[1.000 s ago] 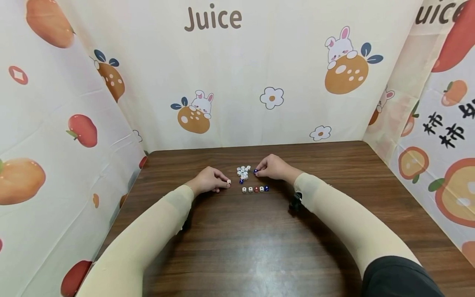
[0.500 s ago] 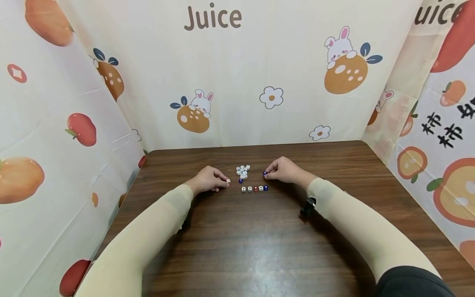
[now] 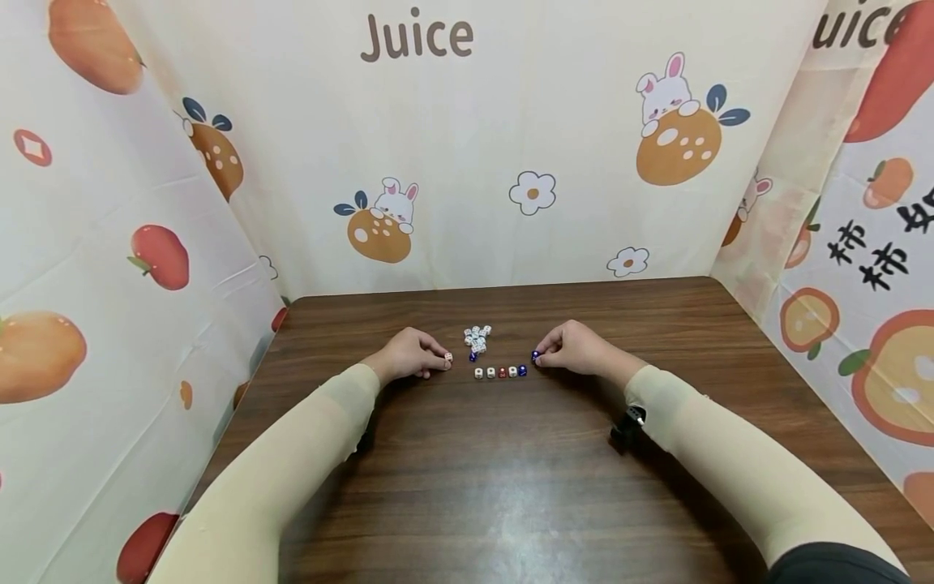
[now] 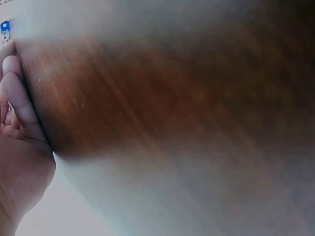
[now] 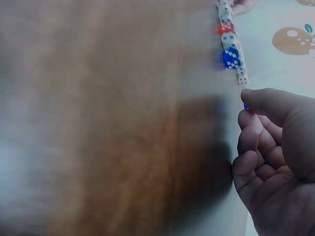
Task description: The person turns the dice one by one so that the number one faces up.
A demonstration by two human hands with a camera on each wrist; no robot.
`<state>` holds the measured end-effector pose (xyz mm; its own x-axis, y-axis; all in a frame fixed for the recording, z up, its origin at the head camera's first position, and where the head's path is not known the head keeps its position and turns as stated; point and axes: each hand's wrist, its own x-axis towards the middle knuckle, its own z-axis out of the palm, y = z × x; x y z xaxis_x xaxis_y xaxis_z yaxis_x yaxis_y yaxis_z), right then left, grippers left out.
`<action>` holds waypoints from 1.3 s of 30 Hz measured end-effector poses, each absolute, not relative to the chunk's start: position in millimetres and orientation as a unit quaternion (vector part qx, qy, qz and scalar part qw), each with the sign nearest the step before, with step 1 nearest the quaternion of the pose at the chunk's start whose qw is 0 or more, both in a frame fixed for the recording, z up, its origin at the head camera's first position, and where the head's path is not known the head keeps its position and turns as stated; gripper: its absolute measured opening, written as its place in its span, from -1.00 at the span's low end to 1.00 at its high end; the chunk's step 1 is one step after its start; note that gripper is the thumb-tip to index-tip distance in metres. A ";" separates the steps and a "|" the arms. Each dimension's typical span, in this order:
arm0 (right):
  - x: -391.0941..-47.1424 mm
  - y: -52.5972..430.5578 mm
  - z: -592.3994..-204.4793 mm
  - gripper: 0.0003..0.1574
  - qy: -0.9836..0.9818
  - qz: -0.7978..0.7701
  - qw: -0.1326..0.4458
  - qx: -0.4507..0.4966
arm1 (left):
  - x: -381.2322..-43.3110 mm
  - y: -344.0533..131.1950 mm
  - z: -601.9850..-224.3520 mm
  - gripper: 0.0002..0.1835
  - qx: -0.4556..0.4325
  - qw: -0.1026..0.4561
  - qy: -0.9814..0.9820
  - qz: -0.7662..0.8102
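Big fabric backdrop [image 3: 467,122] with fruit and bunny prints, then a dark wood-grain table [image 3: 467,454] in front. The left hand [image 3: 409,354] and right hand [image 3: 578,347] sit well apart over it, with a clump of white dice [image 3: 477,337] between, plus a row of five dice [image 3: 502,373] closer to the camera. Right fingers are pinching a blue die [image 3: 536,357] near the row's blue end; left ones pinch a white die [image 3: 448,357].

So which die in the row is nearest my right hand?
The blue die at the row's right end, not the pinched die in your right hand. It's the row's only blue; the others are three white dice and one red die.
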<state>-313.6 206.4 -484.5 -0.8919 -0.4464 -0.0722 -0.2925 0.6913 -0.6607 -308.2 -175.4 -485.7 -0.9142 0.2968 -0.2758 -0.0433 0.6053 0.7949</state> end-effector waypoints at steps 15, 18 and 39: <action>-294.6 203.0 -488.6 -0.93 0.904 -0.347 0.115 -0.221 | -308.5 -175.0 -486.2 -0.81 0.072 0.195 0.874 0.439; -295.1 202.2 -491.2 -0.92 0.905 -0.344 0.113 -0.224 | -309.1 -174.6 -486.4 -0.81 0.072 0.196 0.874 0.438; -296.4 202.0 -490.6 -0.89 0.907 -0.330 0.116 -0.233 | -309.0 -174.3 -487.3 -0.85 0.074 0.192 0.878 0.433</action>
